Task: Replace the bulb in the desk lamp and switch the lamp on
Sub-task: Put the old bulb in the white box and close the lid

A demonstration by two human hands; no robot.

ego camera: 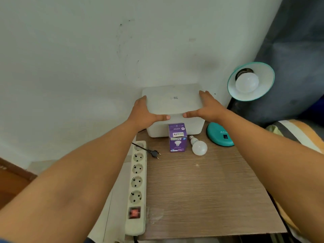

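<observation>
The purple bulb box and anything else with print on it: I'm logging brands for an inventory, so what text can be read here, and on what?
"ECOLINK": top flap of the purple bulb box, upside down.
"ECOLINK": front face of the same box, upright; the small print below is too small to read.
"ATN": teal lamp base; the rest is cut off by the arm.
Small grey mark on the white box lid: too blurred to read.

Both arms outstretched, left hand [143,113] and right hand [206,106] flat (thumbs inward)
</observation>
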